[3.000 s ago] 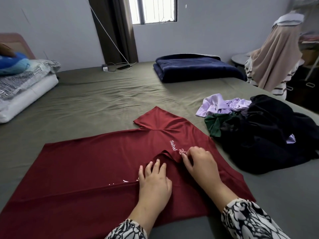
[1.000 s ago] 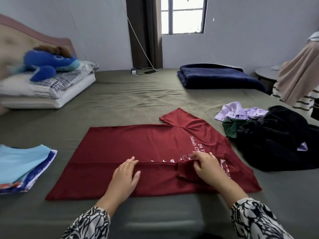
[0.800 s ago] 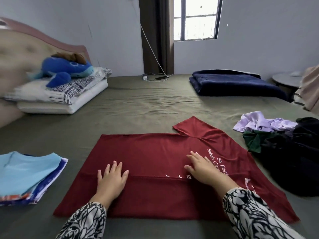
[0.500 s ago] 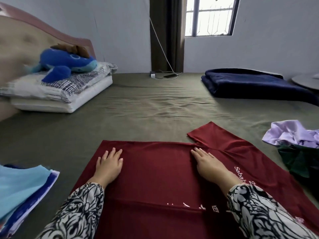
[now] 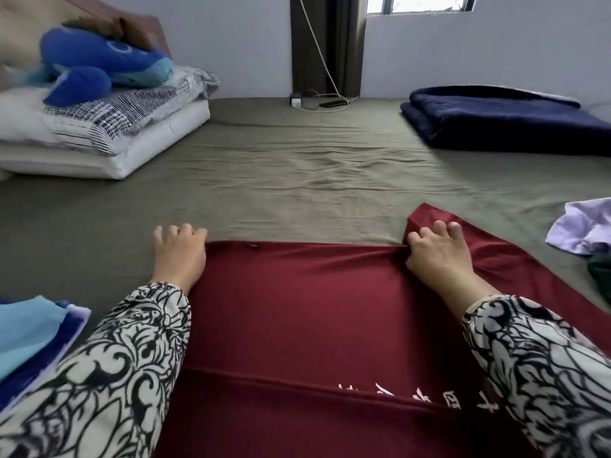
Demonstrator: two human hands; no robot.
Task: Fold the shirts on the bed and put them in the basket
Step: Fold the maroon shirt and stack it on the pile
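Red shirt's far edge now gripped by both hands, previously flat.

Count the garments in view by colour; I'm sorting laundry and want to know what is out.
Dark red: 1, the red shirt, far edge gripped by both hands.
Light blue: 1, atop a stack.
Dark blue: 1, beneath it.
Lilac: 1.
Dark green: 1.
Total: 5
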